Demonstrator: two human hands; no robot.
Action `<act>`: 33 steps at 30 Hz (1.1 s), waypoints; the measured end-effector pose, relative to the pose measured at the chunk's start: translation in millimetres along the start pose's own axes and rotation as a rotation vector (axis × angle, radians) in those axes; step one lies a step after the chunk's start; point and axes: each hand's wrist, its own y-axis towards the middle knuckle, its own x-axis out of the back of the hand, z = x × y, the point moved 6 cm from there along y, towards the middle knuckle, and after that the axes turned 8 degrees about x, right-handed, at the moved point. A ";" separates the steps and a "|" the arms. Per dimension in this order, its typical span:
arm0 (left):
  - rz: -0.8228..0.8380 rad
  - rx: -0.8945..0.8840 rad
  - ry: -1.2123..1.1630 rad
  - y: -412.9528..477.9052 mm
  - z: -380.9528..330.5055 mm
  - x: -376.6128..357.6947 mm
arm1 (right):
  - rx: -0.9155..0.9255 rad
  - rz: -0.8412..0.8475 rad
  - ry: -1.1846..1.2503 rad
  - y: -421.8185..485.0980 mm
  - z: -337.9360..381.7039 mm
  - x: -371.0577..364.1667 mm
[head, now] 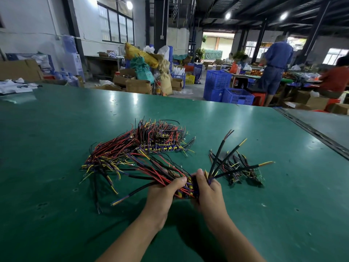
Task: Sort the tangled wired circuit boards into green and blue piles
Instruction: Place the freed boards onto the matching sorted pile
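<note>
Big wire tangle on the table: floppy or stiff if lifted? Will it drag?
Probably floppy: the tangle is thin loose wires splaying every way. Likely drags neighbours along, since strands cross and loop. Probably light for its bulk: mostly thin wire.

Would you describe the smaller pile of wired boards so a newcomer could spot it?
On the green table, look right of the right hand. The smaller pile lies there, apart from the big tangle; its wires are mostly black, and a green board edge shows.

Tangled wire heap (pixel 143 150) left, small pile (pixel 239 167) right
</note>
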 end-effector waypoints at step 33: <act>0.006 -0.076 -0.034 8.8 -0.2 6.2 | -0.108 -0.015 0.149 -1.2 -12.3 -3.4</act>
